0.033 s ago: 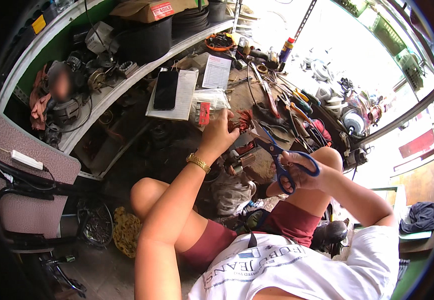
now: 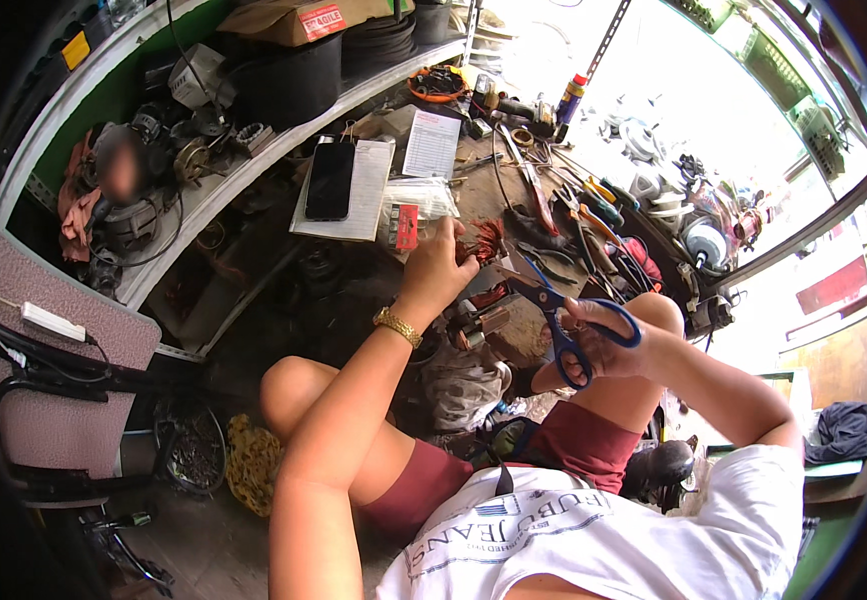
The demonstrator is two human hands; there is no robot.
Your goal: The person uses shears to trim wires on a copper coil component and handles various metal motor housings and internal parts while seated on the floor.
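Note:
My left hand is closed, pinching a part with a fan of reddish copper wires that stick out past my fingertips. Much of that part is hidden behind my fingers. My right hand grips blue-handled scissors, fingers through the loops. The handles are spread, and the blades point up and left, close to the wires. Just left of my left fingertips lies a small red-and-white packet on a clear plastic bag. Below the wires, copper-coloured cylindrical parts lie on the bench.
A black phone lies on a notebook, beside a printed sheet. Pliers and other hand tools crowd the bench's right side. A spray can stands behind. To the left runs a metal shelf loaded with motor parts.
My right forearm has shifted very slightly to the right. Both hands keep their holds, and the scissors have barely moved.

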